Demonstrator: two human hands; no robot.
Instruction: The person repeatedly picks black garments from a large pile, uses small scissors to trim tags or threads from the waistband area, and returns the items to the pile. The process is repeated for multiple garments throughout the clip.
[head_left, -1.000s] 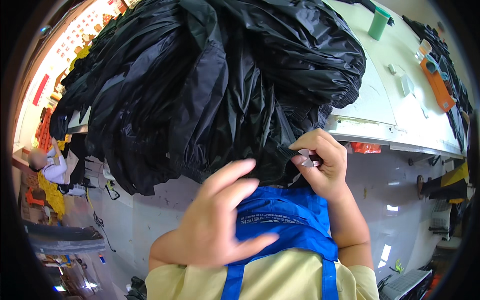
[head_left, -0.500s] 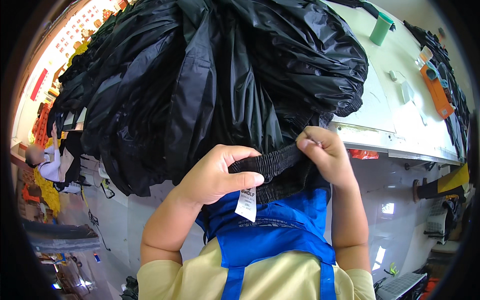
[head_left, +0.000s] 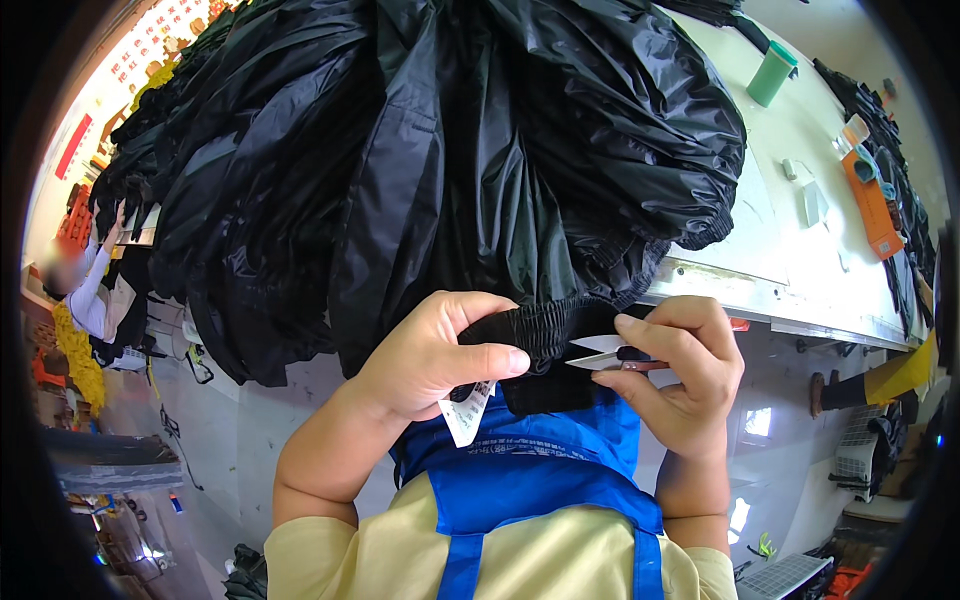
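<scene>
Since half a second ago, your right hand (head_left: 680, 375) has brought the small snips (head_left: 600, 354) into view, blades open and pointing left at the waistband (head_left: 545, 325) in the middle of the frame. Your left hand (head_left: 430, 355) has turned a little; it is closed on the waistband, thumb on top, and the white label (head_left: 466, 410) hangs below it. The black garment (head_left: 450, 150) fills the upper frame and covers most of the table (head_left: 780, 250). A green cup (head_left: 772, 75) stands at upper right.
</scene>
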